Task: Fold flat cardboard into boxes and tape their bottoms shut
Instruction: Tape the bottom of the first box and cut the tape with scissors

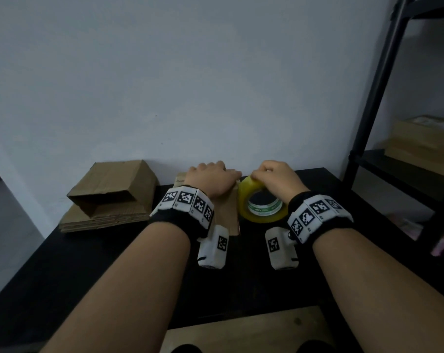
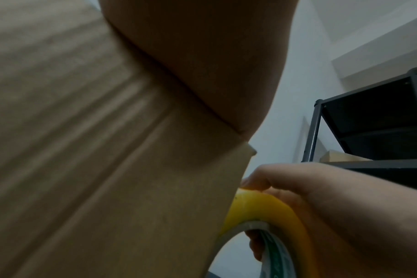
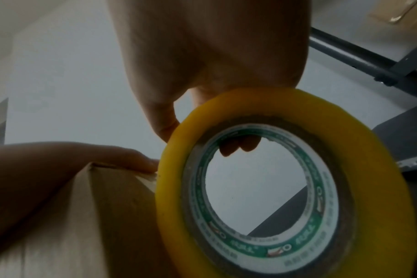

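Observation:
A small brown cardboard box [image 1: 227, 215] stands on the black table [image 1: 88, 263] near the wall. My left hand [image 1: 213, 179] lies flat on its top, fingers straight and reaching the box's right edge. In the right wrist view those fingers [image 3: 136, 158] press the top corner of the box [image 3: 112, 216]. Right beside the box, my right hand [image 1: 277, 174] grips a yellow tape roll [image 1: 261, 207] held on edge. Its fingers hook through the green-printed core and the thumb sits on the outer rim. The tape roll [image 3: 174, 188] touches the box's right side.
A stack of flat cardboard [image 1: 106, 217] lies at the table's left, with a half-opened box [image 1: 114, 184] on top. A black metal shelf [image 1: 384, 98] stands at the right, holding cardboard boxes [image 1: 424, 141]. A white wall runs right behind the table.

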The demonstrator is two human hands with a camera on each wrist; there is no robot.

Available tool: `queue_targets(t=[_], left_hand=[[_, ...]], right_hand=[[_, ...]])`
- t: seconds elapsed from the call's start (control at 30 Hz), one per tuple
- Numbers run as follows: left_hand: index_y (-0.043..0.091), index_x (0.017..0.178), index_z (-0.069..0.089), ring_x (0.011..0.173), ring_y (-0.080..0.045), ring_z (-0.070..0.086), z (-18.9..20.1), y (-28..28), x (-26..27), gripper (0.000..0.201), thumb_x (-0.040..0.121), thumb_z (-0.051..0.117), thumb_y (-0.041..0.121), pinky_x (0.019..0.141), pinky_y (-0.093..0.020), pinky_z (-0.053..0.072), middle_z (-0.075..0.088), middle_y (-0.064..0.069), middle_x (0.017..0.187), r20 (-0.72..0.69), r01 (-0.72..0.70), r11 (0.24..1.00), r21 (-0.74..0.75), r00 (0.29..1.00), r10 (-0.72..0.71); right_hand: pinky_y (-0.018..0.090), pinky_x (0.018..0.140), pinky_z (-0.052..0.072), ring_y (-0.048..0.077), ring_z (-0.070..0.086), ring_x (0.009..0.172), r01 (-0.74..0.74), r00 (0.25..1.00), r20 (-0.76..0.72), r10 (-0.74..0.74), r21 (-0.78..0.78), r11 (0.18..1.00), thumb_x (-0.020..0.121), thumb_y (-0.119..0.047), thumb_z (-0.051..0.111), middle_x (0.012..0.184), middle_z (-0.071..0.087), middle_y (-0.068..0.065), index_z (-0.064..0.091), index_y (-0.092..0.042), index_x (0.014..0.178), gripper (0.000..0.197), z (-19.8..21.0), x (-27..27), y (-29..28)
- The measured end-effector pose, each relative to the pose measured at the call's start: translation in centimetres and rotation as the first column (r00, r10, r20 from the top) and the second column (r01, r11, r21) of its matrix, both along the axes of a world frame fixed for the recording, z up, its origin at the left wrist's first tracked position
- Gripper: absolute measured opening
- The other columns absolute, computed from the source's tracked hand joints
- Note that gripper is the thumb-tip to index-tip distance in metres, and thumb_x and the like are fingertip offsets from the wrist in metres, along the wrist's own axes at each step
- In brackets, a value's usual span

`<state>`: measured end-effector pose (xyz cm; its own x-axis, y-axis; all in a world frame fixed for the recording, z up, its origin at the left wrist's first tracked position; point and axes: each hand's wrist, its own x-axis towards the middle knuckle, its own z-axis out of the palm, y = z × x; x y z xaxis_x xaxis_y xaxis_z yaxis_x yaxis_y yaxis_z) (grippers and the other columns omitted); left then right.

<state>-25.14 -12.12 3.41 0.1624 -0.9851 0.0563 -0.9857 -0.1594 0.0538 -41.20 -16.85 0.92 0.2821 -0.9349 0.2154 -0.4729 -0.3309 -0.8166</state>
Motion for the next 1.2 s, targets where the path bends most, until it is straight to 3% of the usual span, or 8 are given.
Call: queue_targets(t=[0.1,0.2,0.4,0.6,0.77,0.93,1.07,1.2], left_hand=[[0.032,0.135,0.042,0.130,-0.037,0.036,0.1,0.3,-0.2,0.043,0.098,0.027,0.049,0.105,-0.050,0.028,0.040,-0.008,0.143,0.082,0.034,0.999,0.023,0.996,-0.036],[0.029,0.133,0.043,0.130,-0.038,0.035,0.1,0.1,-0.2,0.043,0.097,0.028,0.047,0.105,-0.051,0.027,0.040,-0.010,0.141,0.107,0.012,0.998,0.054,0.994,-0.018],[0.025,0.138,0.042,0.132,-0.032,0.035,-0.1,-0.2,-0.2,0.066,0.085,0.031,0.063,0.105,-0.049,0.026,0.042,-0.007,0.143,-0.023,-0.078,0.995,0.055,0.997,0.080],[0.018,0.139,0.040,0.133,-0.030,0.035,0.0,0.3,-0.6,0.069,0.086,0.034,0.061,0.107,-0.046,0.026,0.042,-0.008,0.144,-0.073,-0.137,0.990,0.016,0.988,0.138],[0.016,0.136,0.042,0.132,-0.031,0.036,0.3,0.7,-1.1,0.057,0.092,0.033,0.050,0.107,-0.044,0.026,0.043,-0.010,0.142,-0.069,-0.141,0.990,-0.014,0.988,0.140],[0.016,0.128,0.043,0.125,-0.033,0.043,0.1,0.5,-1.4,0.050,0.088,0.041,0.046,0.102,-0.046,0.030,0.049,-0.013,0.134,-0.136,-0.183,0.982,-0.040,0.975,0.176],[0.012,0.110,0.047,0.109,-0.032,0.050,0.0,0.4,-2.2,0.032,0.081,0.056,0.023,0.093,-0.043,0.043,0.052,-0.011,0.116,-0.285,-0.132,0.957,-0.257,0.957,0.055],[0.021,0.085,0.061,0.104,-0.026,0.049,-0.1,0.4,-2.7,0.019,0.076,0.055,0.005,0.083,-0.033,0.040,0.060,-0.003,0.100,-0.173,0.012,0.914,-0.406,0.981,-0.090]], right_hand=[[0.035,0.075,0.048,0.024,0.061,0.084,-0.009,0.999,-0.032,0.009,0.001,1.000,0.082,-0.031,0.065,0.078,0.061,0.001,0.062,-0.021,0.069,0.017,0.0,0.1,-0.3],[0.035,0.078,0.048,0.024,0.062,0.090,-0.034,0.999,-0.015,0.035,0.014,0.999,0.085,-0.034,0.066,0.085,0.064,0.001,0.066,-0.018,0.081,0.017,0.0,-0.4,-0.1],[0.038,0.086,0.049,0.021,0.061,0.100,0.054,0.998,0.018,-0.058,0.183,0.982,0.073,-0.072,0.060,0.110,0.062,0.005,0.058,-0.010,0.113,0.074,-1.4,-1.7,-0.3],[0.033,0.068,0.045,0.024,0.059,0.089,0.134,0.991,-0.039,-0.131,0.078,0.988,0.074,-0.058,0.066,0.093,0.061,0.007,0.057,-0.011,0.089,0.051,-0.5,-0.8,-0.3],[0.044,0.088,0.049,0.032,0.054,0.101,0.191,0.918,-0.333,-0.216,-0.105,0.976,0.067,-0.066,0.062,0.101,0.060,0.010,0.055,-0.013,0.095,0.060,-0.2,-0.5,-0.2],[0.046,0.089,0.049,0.029,0.057,0.098,0.142,0.959,-0.244,-0.145,-0.028,0.989,0.071,-0.074,0.054,0.105,0.059,0.009,0.056,-0.014,0.099,0.067,0.0,-1.3,-0.6],[0.042,0.098,0.045,0.028,0.052,0.112,0.177,0.977,-0.104,-0.184,-0.075,0.981,0.087,-0.055,0.056,0.121,0.054,0.012,0.057,-0.013,0.115,0.051,0.0,-2.3,-0.6],[0.035,0.095,0.045,0.026,0.053,0.112,0.163,0.984,-0.063,-0.168,-0.076,0.984,0.089,-0.040,0.062,0.124,0.051,0.011,0.059,-0.015,0.118,0.038,-0.2,-3.2,-0.2]])
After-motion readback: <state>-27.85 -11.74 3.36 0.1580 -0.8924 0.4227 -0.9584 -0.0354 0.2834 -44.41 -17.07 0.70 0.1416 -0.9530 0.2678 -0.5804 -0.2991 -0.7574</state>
